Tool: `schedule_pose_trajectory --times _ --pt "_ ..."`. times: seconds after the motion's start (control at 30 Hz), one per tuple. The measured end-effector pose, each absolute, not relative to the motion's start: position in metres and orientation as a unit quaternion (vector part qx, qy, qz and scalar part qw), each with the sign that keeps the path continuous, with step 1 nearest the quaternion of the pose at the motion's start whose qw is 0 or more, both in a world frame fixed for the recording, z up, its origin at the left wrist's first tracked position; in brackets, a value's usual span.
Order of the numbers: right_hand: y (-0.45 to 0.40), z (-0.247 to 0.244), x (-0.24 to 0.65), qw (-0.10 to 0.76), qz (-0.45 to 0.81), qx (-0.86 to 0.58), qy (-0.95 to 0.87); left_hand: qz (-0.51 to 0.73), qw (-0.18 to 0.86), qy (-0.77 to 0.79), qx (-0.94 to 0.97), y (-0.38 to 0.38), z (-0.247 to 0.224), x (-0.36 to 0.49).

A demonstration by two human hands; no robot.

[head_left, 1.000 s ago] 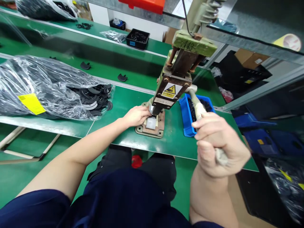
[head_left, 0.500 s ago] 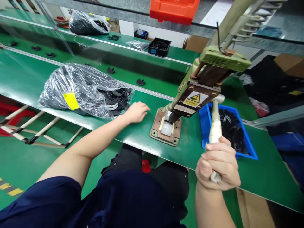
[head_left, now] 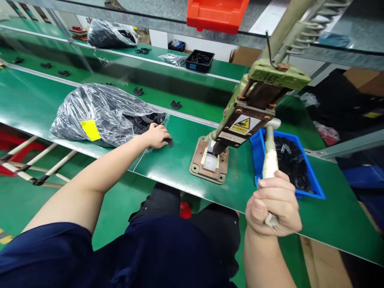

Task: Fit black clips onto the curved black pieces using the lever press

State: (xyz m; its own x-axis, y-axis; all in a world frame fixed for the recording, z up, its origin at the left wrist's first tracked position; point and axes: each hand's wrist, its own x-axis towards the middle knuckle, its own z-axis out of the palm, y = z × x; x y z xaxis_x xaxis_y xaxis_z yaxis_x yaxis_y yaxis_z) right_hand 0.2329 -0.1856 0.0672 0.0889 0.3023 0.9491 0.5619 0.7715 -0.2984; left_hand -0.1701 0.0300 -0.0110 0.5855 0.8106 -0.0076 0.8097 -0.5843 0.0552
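Right fingers (head_left: 276, 193) round lever (head_left: 270, 158), warning-triangle label (head_left: 244, 123), lettering (head_left: 239, 129) illegible

Left arm (head_left: 120, 158): came in from the lower left, elbow (head_left: 96, 196) kinda bent and winged out, forearm angled forward and inward
Left wrist (head_left: 143, 140): pretty much in line with the forearm
Left grip (head_left: 156, 136): palm down, fingers curled over, honestly couldn't tell how tightly
Right arm (head_left: 264, 260): forearm ran almost straight up the view
Right wrist (head_left: 264, 236): more or less straight too
Right grip (head_left: 273, 206): basically a fist, fingers wrapped round, thumb (head_left: 258, 210) folded in, looked closer to the camera than the left one
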Motion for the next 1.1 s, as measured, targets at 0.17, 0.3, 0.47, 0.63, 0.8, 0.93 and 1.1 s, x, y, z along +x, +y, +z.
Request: schedule_pose_trajectory --times 0.17,0.3,0.47,0.63,0.8,0.93,1.1 --pt "-0.187 0.068 0.231 0.658 -0.099 -0.328 -0.670 0.038 0.030 0.364 0.930 0.014 -0.022 -0.131" --pt "-0.189 0.070 0.230 0.655 -0.088 -0.330 -0.674 0.048 -0.006 0.366 0.929 0.011 -0.031 -0.108" --pt "-0.191 0.070 0.228 0.655 -0.089 -0.336 -0.671 0.052 0.035 0.370 0.927 0.018 -0.027 -0.098" --pt "-0.191 0.069 0.225 0.663 -0.079 -0.331 -0.667 0.143 0.145 0.365 0.908 0.010 -0.016 -0.083" --pt "-0.190 0.068 0.225 0.667 -0.080 -0.319 -0.669 0.280 0.330 0.490 0.757 0.002 -0.041 -0.064" --pt "-0.189 0.067 0.228 0.661 -0.086 -0.304 -0.680 0.373 0.439 0.500 0.647 0.003 -0.062 -0.056" --pt "-0.189 0.067 0.228 0.659 -0.087 -0.303 -0.682 0.390 0.486 0.472 0.623 0.006 -0.054 -0.047"
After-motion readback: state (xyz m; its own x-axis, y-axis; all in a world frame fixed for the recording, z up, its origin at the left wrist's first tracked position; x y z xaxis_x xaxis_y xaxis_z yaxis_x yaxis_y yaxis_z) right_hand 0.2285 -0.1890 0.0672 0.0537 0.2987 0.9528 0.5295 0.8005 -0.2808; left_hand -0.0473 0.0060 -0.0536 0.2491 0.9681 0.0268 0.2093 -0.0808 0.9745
